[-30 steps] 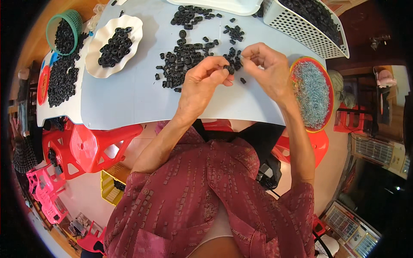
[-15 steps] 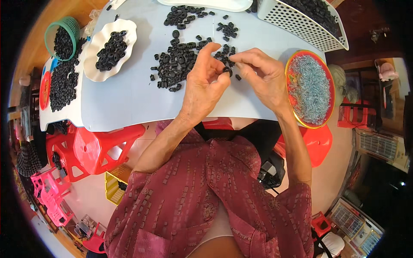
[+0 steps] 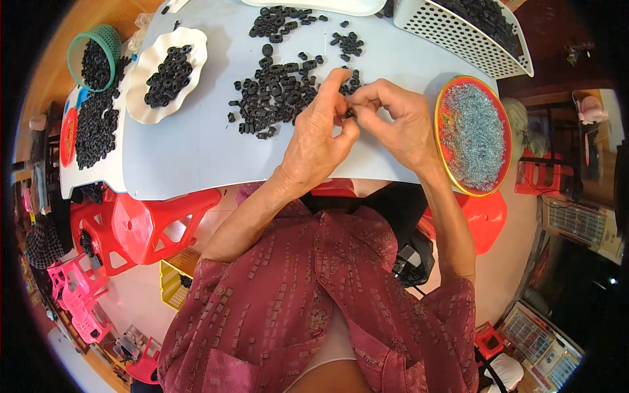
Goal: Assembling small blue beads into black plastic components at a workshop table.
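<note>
My left hand (image 3: pixel 318 137) pinches a small black plastic part (image 3: pixel 350 112) between thumb and fingers, above the table's middle. Its index finger arches over the part. My right hand (image 3: pixel 401 124) meets it there, thumb and index finger pressed together at the same part. Whatever the right fingertips hold is too small and hidden to make out. Left of and beyond my hands spreads a loose heap of similar black parts (image 3: pixel 270 98). To the right, a red plate with a yellow rim (image 3: pixel 478 192) carries many tiny, shiny, bluish-clear pieces (image 3: pixel 473 134).
A white wavy-edged dish (image 3: pixel 139 82) with black parts stands left on the pale table (image 3: pixel 190 150). Further left, a green basket (image 3: pixel 108 39) lies tipped, black parts spilling out. A white perforated basket (image 3: pixel 452 46) fills the far right. Red stools (image 3: pixel 141 226) are below the table edge.
My right hand has moved slightly left and my left hand slightly right, so the fingertips now meet at the black part. Before, a gap separated them.
</note>
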{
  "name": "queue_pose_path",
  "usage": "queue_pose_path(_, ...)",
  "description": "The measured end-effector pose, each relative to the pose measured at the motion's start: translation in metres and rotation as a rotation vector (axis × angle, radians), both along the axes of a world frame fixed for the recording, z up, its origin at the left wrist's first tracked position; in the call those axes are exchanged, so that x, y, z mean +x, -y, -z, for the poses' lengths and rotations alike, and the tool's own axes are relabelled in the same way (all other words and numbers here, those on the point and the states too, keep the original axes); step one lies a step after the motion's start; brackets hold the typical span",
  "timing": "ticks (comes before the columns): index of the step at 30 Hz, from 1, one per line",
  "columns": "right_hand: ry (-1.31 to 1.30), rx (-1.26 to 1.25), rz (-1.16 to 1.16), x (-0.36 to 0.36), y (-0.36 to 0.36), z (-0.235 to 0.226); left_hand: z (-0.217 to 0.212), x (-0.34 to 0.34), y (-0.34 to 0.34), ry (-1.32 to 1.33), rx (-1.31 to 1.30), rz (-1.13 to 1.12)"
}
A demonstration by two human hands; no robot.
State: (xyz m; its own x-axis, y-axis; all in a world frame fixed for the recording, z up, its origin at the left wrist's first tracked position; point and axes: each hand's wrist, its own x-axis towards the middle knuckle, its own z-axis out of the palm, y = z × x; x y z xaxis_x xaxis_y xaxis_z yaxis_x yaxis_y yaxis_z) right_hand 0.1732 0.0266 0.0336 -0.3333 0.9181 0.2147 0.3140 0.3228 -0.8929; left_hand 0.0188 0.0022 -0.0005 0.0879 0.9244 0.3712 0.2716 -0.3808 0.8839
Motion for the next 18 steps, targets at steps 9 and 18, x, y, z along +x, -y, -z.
queue_pose_path(9,0.055,0.063,0.055,0.003,0.007,-0.001,-0.004,-0.008,-0.004,0.089,-0.133,0.064)
queue_pose_path(18,-0.241,-0.091,0.115,-0.009,0.021,0.022,-0.014,-0.006,-0.001,0.338,-0.219,0.022)
